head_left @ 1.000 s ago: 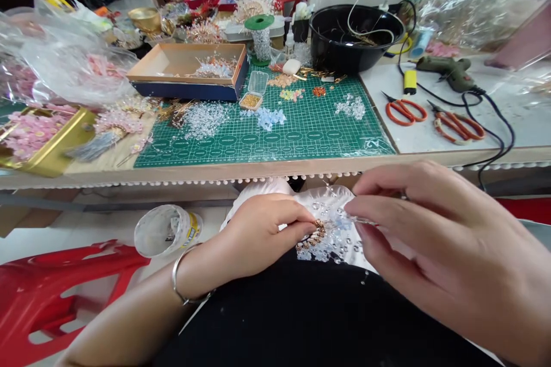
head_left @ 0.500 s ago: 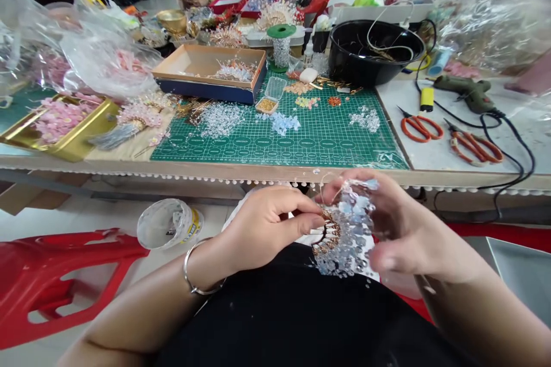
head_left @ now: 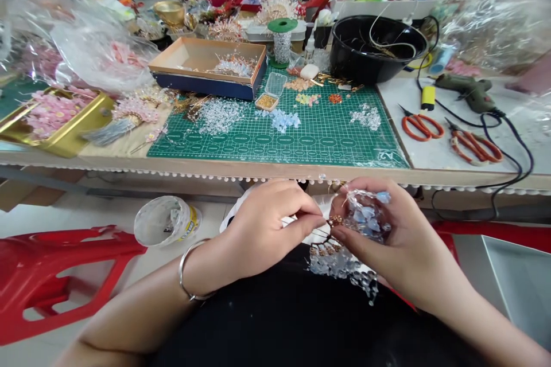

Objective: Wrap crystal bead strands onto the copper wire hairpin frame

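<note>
A beaded hair ornament (head_left: 328, 261) with gold wire stems, clear beads and pale blue petals hangs over my lap, in front of the table edge. My left hand (head_left: 275, 229), with a silver bangle at the wrist, pinches its wire stems between thumb and forefinger. From the other side my right hand (head_left: 387, 235) closes round the beaded part, its thumb on the gold beads near the stems. Blue petals show inside the right palm. Part of the ornament is hidden behind that thumb and the fingers.
A green cutting mat (head_left: 258, 146) bears clear beads (head_left: 221, 116), blue petals (head_left: 284, 120) and a small box of gold beads (head_left: 267, 102). Orange-handled pliers (head_left: 476, 146) and a glue gun (head_left: 467, 90) lie right. A red stool (head_left: 107, 298) and white bucket (head_left: 166, 223) stand lower left.
My right hand, loosely spread beside the ornament before, has moved left and closed on it. The ornament's beaded edge has tipped downward. My left hand keeps its pinch.
</note>
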{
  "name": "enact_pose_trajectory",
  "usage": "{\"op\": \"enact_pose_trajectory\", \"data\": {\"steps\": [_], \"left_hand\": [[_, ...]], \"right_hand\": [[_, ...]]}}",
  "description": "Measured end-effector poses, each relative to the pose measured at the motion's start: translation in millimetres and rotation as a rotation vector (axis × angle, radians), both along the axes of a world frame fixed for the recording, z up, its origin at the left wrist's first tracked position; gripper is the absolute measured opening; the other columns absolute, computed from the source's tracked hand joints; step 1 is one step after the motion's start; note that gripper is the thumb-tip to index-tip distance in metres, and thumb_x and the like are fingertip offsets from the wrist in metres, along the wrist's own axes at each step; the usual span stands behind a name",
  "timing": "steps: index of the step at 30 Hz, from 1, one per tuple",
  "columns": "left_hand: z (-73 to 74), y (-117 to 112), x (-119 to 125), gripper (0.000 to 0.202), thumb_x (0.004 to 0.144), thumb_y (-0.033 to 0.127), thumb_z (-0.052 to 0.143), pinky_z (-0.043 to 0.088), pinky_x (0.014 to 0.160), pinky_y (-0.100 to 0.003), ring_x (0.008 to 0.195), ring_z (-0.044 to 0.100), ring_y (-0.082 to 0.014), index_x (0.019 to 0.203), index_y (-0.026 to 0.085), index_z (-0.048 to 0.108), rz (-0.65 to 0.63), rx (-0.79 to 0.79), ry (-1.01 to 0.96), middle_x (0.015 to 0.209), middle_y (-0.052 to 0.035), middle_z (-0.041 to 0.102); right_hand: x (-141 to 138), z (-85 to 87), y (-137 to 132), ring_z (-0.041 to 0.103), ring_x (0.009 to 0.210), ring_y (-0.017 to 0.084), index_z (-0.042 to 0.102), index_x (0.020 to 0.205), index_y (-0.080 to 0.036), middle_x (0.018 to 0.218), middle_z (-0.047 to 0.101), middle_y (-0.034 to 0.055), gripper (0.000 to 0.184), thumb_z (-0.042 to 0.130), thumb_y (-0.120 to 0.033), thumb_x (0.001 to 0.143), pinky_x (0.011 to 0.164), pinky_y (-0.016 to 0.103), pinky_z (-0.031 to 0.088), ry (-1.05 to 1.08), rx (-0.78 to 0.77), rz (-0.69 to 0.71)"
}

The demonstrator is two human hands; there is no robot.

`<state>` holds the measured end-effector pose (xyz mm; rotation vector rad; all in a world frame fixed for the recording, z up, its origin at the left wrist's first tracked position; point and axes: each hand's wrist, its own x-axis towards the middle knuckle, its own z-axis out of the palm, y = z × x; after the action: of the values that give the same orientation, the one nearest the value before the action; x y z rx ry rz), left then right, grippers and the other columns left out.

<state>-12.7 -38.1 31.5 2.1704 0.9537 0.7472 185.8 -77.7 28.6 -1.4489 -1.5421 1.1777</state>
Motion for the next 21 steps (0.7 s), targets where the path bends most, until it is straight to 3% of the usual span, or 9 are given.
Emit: {"op": "enact_pose_trajectory", "data": {"steps": [4,7,15,21], "left_hand": [[0.4,-3.2,-3.1,0.006,0.086,0.015,0.060,0.040,0.070,-0.031,0.072,0.057,-0.0137,0.084,0.019,0.064,0.037,0.428,0.064,0.071,0.0001,0.067],[2.4,-6.5,-4.5,0.006,0.082,0.013,0.061,0.038,0.065,-0.031,0.067,0.057,-0.0140,0.084,0.018,0.064,0.065,0.537,0.106,0.066,0.0002,0.065],[12.0,-9.4,-8.3,0.012,0.089,0.017,0.053,0.037,0.061,-0.028,0.060,0.050,-0.0127,0.084,0.018,0.064,0.029,0.301,0.101,0.061,0.0012,0.061],[7.8,-9.8,-7.1,0.012,0.089,0.017,0.056,0.037,0.064,-0.028,0.062,0.049,-0.0114,0.080,0.018,0.064,0.060,0.217,0.123,0.062,0.0025,0.059]], "right_hand": [[0.9,-1.6,2.5,0.060,0.075,0.016,0.043,0.109,-0.031,0.088,0.060,0.0003,0.037,0.065,-0.026,0.080,0.061,0.029,0.053,0.044,0.030,-0.017],[3.5,-5.3,4.0,0.061,0.078,0.016,0.044,0.112,-0.030,0.089,0.060,0.0006,0.041,0.068,-0.028,0.078,0.065,0.028,0.055,0.069,0.027,-0.072],[11.4,-9.7,6.9,0.062,0.072,0.017,0.044,0.115,-0.033,0.087,0.059,0.0009,0.044,0.069,-0.033,0.079,0.061,0.030,0.056,0.165,0.002,-0.170],[14.2,-4.9,7.4,0.060,0.085,0.017,0.048,0.117,-0.033,0.098,0.060,0.0019,0.045,0.070,-0.034,0.077,0.070,0.028,0.054,0.156,-0.014,-0.142]]}}
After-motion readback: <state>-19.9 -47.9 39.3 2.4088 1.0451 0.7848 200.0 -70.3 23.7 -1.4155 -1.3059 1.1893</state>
